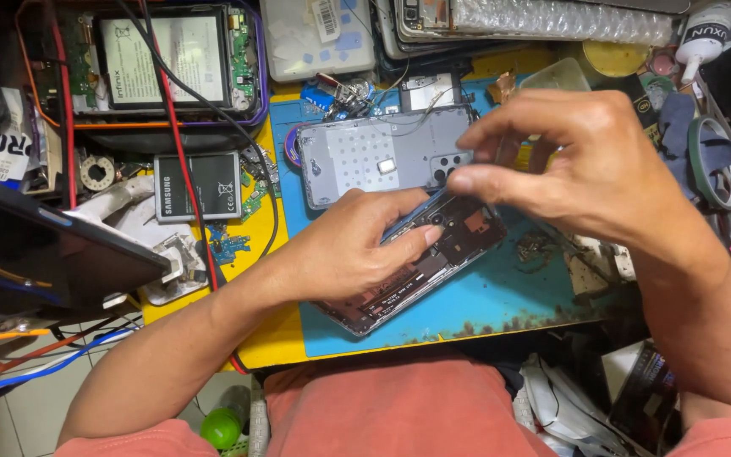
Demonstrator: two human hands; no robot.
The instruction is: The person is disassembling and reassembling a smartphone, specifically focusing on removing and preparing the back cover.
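Phone, back off, lies on blue mat. Left hand presses it flat, fingers spread. Right hand pinches something tiny above camera end, can't tell what. Mid-disassembly, likely; next needs steady, fine lift.

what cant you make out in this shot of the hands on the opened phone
Head view, the only one:
- Opened phone: its middle is hidden under the left hand.
- Right hand: its fingertips pinch together above the phone; anything held there is too small and blurred to tell.
- Grey back cover: its right end is hidden by the right hand.
- Blue work mat: its right side is covered by the right forearm.
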